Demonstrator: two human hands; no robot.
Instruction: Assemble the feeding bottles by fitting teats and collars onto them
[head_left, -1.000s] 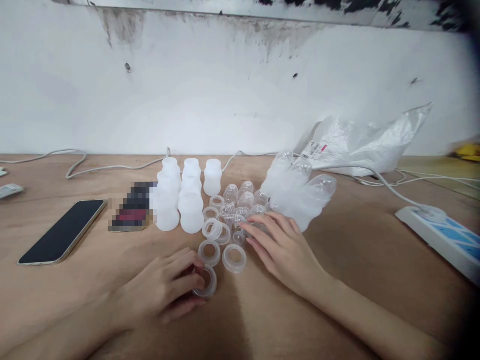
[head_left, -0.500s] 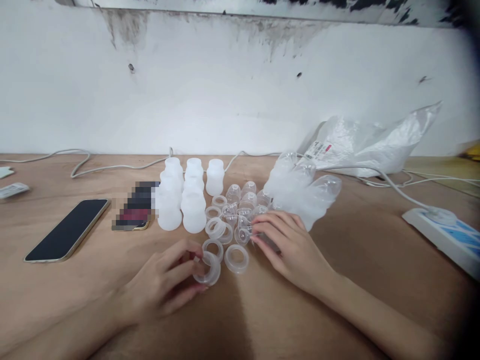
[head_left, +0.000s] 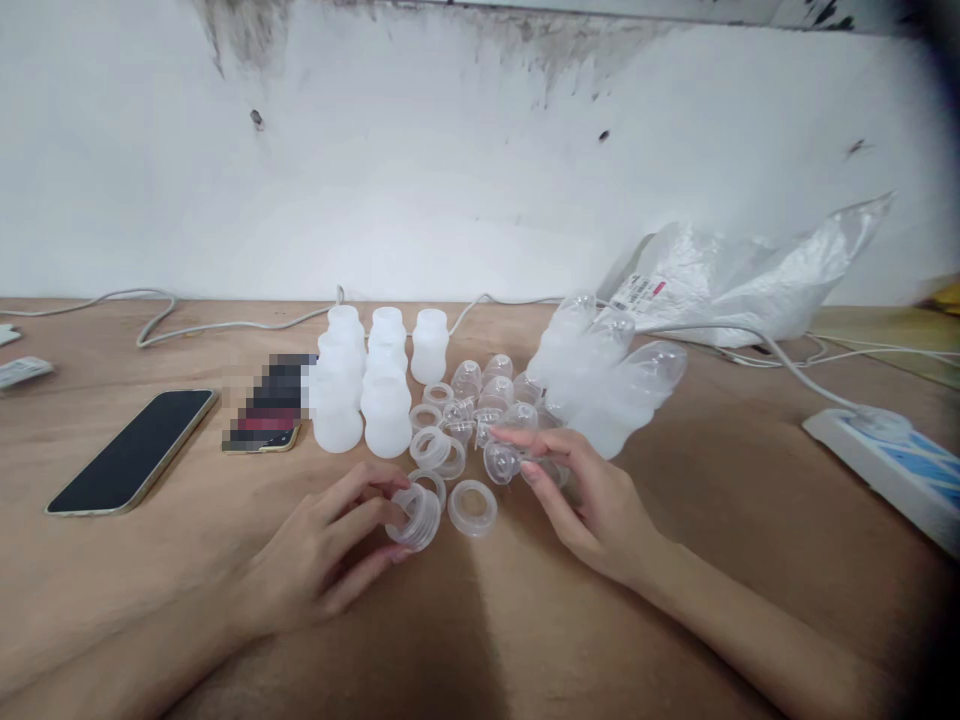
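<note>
Left hand: the person's left hand [head_left: 322,545], lower left of centre, pinching; fingertips at the ring's upper left and in its opening, thumb at its lower edge.
Held ring: translucent, ridged plastic screw ring [head_left: 424,520], tilted on edge, at the tips of the left fingers, just left of centre in the lower half.
Ring behind: clear flat plastic ring [head_left: 430,482], partly hidden by the held ring; whether they touch, cannot tell.
Right hand: the person's right hand [head_left: 604,505], right of centre; thumb and forefinger pinching, other fingers mostly hidden.
Held teat: clear, dome-shaped soft-looking teat [head_left: 501,463], between right thumb and forefinger, near the middle of the frame, rounded end toward lower left.
Loose ring: clear round plastic ring [head_left: 491,516], flat on the brown wooden table [head_left: 420,650], between the hands, touching neither.
Teat cluster: clear domed teats [head_left: 498,390], grouped just beyond the right fingertips, centre.
Ring cluster: more clear plastic rings [head_left: 427,455], left of the teats, some overlapping.
Bottles: frosted white waisted plastic bottles [head_left: 387,420], upright in rows, left of centre.
Pile: frosted bottles with clear domed tops [head_left: 592,390], heaped beyond the right hand.
</note>
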